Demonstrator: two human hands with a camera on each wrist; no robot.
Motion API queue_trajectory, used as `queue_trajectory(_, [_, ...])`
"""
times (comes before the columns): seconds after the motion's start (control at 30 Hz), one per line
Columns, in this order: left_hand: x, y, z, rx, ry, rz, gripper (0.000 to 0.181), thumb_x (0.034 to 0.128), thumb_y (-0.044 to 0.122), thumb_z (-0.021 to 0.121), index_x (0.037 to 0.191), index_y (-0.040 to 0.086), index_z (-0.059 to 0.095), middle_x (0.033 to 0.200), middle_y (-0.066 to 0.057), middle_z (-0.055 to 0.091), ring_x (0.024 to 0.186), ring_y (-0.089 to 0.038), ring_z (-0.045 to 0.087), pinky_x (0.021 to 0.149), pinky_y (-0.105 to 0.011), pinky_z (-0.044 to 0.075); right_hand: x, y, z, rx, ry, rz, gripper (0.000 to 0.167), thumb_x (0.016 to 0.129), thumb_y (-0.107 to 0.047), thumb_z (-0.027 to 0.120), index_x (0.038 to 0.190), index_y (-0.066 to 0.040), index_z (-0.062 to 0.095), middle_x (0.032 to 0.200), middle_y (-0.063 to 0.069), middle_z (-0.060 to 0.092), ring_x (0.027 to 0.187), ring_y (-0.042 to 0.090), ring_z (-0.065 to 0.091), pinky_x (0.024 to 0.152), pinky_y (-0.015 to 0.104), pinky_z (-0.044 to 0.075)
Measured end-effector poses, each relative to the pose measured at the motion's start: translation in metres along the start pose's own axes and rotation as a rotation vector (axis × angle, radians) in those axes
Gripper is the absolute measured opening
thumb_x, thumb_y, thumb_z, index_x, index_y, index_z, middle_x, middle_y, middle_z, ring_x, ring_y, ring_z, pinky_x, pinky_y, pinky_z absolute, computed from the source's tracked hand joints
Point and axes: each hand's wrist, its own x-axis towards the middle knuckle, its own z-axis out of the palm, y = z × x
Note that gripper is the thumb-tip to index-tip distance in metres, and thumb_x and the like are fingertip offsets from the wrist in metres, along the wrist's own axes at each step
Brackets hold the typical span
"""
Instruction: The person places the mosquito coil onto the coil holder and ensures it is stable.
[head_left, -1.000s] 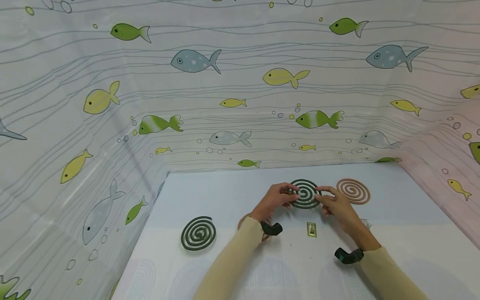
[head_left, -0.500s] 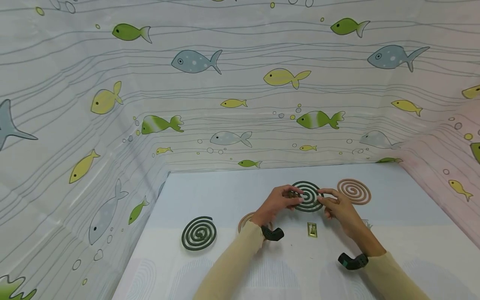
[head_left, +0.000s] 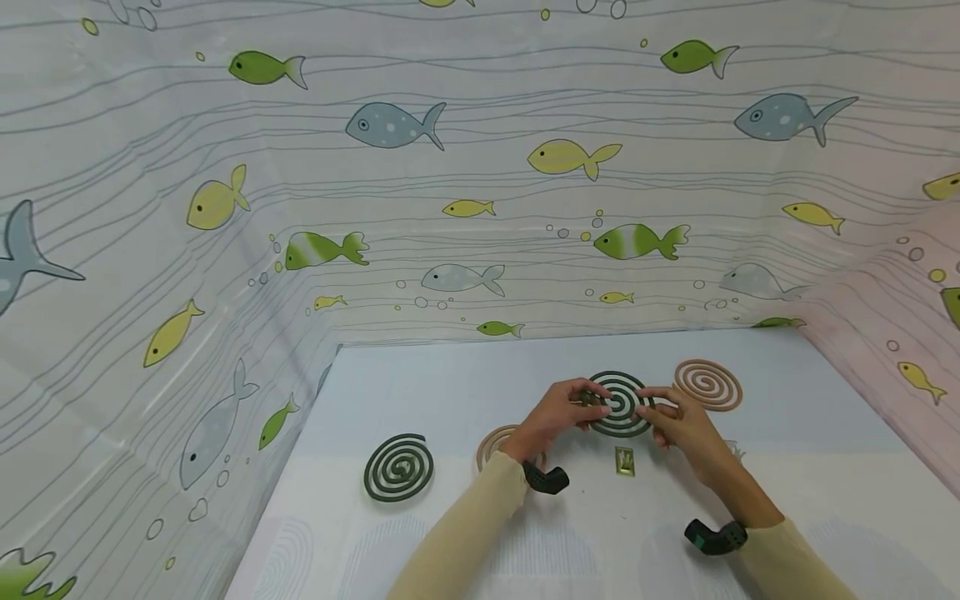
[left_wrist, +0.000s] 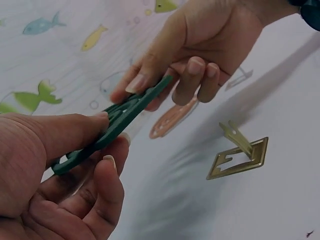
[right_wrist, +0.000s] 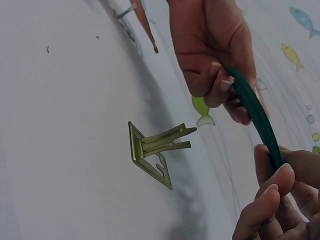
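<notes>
Both hands hold a dark green mosquito coil (head_left: 618, 406) by opposite edges, raised above the table. My left hand (head_left: 553, 415) pinches its left edge between thumb and fingers. On the other side my right hand (head_left: 681, 427) pinches the right edge. From the left wrist view the coil (left_wrist: 120, 125) looks tilted and clear of the surface; the right wrist view shows the coil (right_wrist: 257, 116) edge-on. Below it lies a gold metal coil stand (head_left: 624, 462), its forked prong bent upward in the right wrist view (right_wrist: 165, 140).
Another green coil (head_left: 398, 468) lies at the left of the white table (head_left: 420, 383). A brown coil (head_left: 707, 385) rests at the back right; a second brown coil (head_left: 491, 443) is partly covered by the left arm. A silvery stand (head_left: 733, 450) is beside the right wrist.
Both hands have brought the green coil slightly toward me and a little to the right, closer to the gold stand. The grip of both hands looks the same, and the other coils stay put.
</notes>
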Motion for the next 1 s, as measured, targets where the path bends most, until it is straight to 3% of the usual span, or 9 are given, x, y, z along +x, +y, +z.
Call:
queue_trajectory(0.63, [-0.012, -0.005, 0.011, 0.051, -0.043, 0.007, 0.023, 0.0936, 0.015, 0.078, 0.116, 0.016, 0.074, 0.104, 0.005, 0.069, 0.077, -0.011, 0.063, 0.076, -0.045, 0.059, -0.027, 0.005, 0.002, -0.029, 0.038, 0.063, 0.053, 0.098, -0.033, 0.073, 0.139, -0.005, 0.054, 0.096, 0.006, 0.074, 0.059, 0.012, 0.047, 0.054, 0.031, 0.046])
queue_trajectory(0.8, [-0.018, -0.002, 0.016, 0.047, -0.042, 0.004, 0.021, 0.0939, 0.014, 0.078, 0.114, 0.017, 0.074, 0.104, 0.002, 0.07, 0.075, -0.012, 0.063, 0.077, -0.048, 0.059, -0.032, 0.006, 0.001, -0.023, 0.044, 0.092, 0.054, 0.097, -0.033, 0.074, 0.139, -0.006, 0.054, 0.086, 0.004, 0.067, 0.059, 0.013, 0.048, 0.054, 0.031, 0.046])
queue_trajectory(1.0, [-0.022, -0.003, 0.021, 0.043, -0.051, 0.02, 0.021, 0.0947, 0.01, 0.076, 0.116, 0.012, 0.073, 0.104, 0.001, 0.07, 0.072, -0.013, 0.062, 0.072, -0.042, 0.059, -0.037, 0.007, 0.0, -0.02, 0.046, 0.112, 0.055, 0.096, -0.033, 0.075, 0.139, -0.007, 0.054, 0.083, 0.006, 0.062, 0.059, 0.014, 0.049, 0.054, 0.032, 0.046])
